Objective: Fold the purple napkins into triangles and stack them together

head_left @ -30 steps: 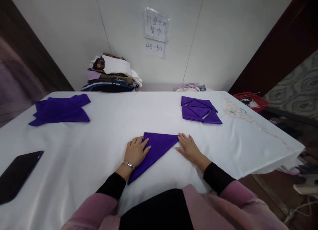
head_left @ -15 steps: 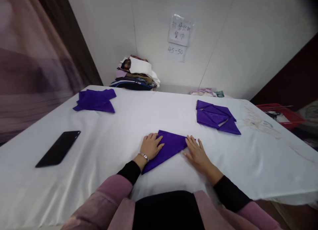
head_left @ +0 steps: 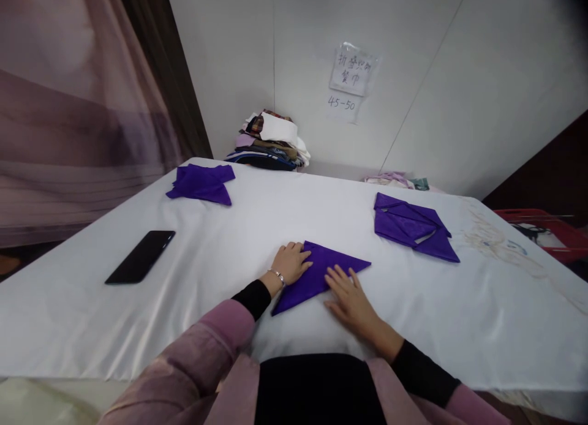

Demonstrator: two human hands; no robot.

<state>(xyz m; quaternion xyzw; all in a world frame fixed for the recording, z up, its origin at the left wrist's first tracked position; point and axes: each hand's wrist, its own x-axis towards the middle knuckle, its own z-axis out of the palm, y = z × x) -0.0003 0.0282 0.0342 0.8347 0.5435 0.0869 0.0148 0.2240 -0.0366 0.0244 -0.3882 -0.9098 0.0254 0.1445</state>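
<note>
A purple cloth napkin [head_left: 316, 269], folded into a triangle, lies flat on the white tablecloth in front of me. My left hand [head_left: 292, 263] rests on its left side with the fingers spread; a bracelet circles that wrist. Over the napkin's near edge, right of its middle, lies my right hand [head_left: 349, 296], fingers stretched out and slightly blurred. The napkin's right tip sticks out past the right fingertips. Neither hand grips the fabric.
Purple folded cloths lie at the back left [head_left: 202, 183] and right [head_left: 413, 227]. A black tablet-like slab [head_left: 140, 257] is at left. Beyond the table sit a pile of folded fabrics [head_left: 271, 140] and a red basket [head_left: 567, 241]. A handwritten sign [head_left: 353, 73] hangs on the wall.
My right hand has slid left and nearer to me, off the napkin's right tip onto its near edge. The left hand stays on the left side. The camera view has shifted.
</note>
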